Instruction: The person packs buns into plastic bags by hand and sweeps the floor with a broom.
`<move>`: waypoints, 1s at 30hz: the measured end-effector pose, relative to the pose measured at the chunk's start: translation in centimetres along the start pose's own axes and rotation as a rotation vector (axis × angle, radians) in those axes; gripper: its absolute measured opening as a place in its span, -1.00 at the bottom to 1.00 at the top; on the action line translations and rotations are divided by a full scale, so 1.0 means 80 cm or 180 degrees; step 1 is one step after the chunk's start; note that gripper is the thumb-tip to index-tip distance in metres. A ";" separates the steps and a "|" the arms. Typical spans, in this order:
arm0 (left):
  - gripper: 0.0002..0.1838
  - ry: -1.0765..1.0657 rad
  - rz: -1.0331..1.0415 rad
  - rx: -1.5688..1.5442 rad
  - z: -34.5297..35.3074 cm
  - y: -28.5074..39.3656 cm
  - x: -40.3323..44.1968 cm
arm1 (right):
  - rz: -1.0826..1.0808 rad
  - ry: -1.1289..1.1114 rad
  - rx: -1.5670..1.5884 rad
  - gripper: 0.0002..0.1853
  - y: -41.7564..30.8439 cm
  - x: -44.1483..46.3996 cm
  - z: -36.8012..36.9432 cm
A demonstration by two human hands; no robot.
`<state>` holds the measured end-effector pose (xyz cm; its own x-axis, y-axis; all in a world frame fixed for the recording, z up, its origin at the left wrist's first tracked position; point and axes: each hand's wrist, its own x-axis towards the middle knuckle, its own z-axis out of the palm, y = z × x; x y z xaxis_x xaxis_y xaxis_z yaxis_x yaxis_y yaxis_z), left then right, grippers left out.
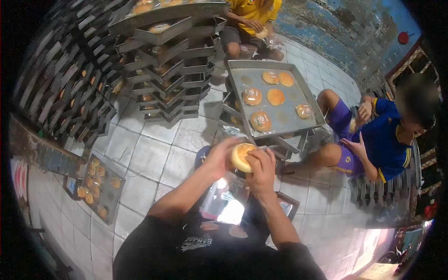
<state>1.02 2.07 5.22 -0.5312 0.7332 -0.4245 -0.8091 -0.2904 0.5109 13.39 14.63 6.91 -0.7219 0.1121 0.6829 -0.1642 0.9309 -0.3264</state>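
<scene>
A round bun (242, 157) with a browned top is held between my two hands in front of my chest. My left hand (223, 156) grips its left side, and my right hand (261, 169) wraps round its right side. Just beyond my hands, a large metal tray (291, 122) bears several buns, some in clear printed wrappers. Shiny clear plastic packaging (228, 198) lies on my lap, below the bun.
Tall stacks of metal trays (170, 70) rise at the left and back. A low tray (113, 196) of wrapped buns lies on the tiled floor at left. One co-worker (254, 18) sits at the back, another (378, 135) at right; both handle buns.
</scene>
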 end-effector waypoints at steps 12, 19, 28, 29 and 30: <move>-0.59 0.0394 0.0758 0.0118 -0.055 -0.043 -0.020 | -0.0063 -0.0917 -0.0065 -0.48 -0.032 -0.003 0.070; -0.55 0.0419 0.1544 -0.0517 -0.017 -0.040 0.020 | 0.0114 -0.1433 0.0346 -0.50 -0.015 0.053 0.060; -0.25 0.0026 0.0560 -0.1351 -0.050 -0.004 0.033 | 0.1717 -0.2581 0.2970 -0.89 -0.055 0.025 0.023; -0.23 0.0102 0.0689 -0.1271 -0.059 0.002 0.041 | 0.1700 -0.2599 0.3011 -0.89 -0.058 0.022 0.021; -0.26 0.0105 0.0925 -0.1237 -0.064 0.011 0.039 | 0.1493 -0.2640 0.3425 -0.89 -0.063 0.014 0.019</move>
<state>-2.63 0.94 0.50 -0.7517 0.5697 -0.3323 -0.6567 -0.6931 0.2974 12.40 9.53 8.35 -0.9654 -0.2505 -0.0728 0.0454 0.1132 -0.9925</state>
